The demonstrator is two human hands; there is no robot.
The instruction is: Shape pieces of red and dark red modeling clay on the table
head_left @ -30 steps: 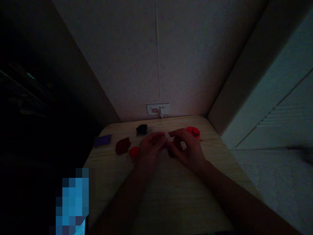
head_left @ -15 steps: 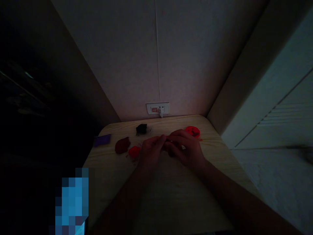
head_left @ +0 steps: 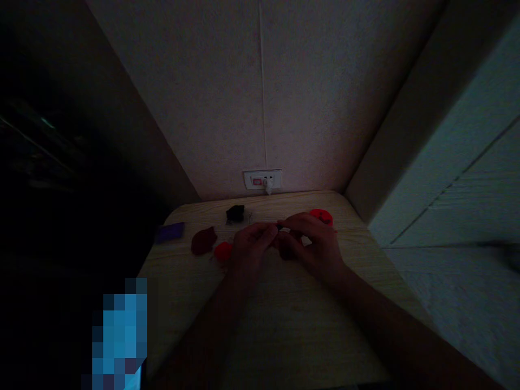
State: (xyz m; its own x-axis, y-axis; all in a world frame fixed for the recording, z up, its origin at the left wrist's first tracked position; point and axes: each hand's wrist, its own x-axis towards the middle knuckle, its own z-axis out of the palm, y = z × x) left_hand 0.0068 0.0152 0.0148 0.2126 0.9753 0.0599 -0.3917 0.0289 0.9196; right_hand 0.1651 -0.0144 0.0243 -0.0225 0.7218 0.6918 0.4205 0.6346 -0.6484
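Over the middle of a pale wooden table [head_left: 300,319], my left hand [head_left: 254,244] is closed in a pinch, thumb against fingers. My right hand [head_left: 314,238] meets it fingertip to fingertip, also pinched. A small dark piece [head_left: 279,227] shows between the fingertips; its kind is too dim to tell. Under my right hand lies a dark red lump [head_left: 287,250], partly hidden by the fingers. Left of my left hand sit a bright red lump [head_left: 222,251] and a flat dark red piece [head_left: 203,241]. A bright red round piece with dark marks [head_left: 322,216] lies behind my right hand.
A black crumpled piece [head_left: 235,214] lies near the back edge, and a purple packet [head_left: 170,232] at the left edge. The wall behind has a socket [head_left: 262,180] with a plug in it. A pixelated blue patch [head_left: 122,330] covers the lower left. The room is dark.
My fingertips were apart, came together, and now stay close with a small dark piece showing between them. My right hand has shifted slightly. The things on the table lie as before.
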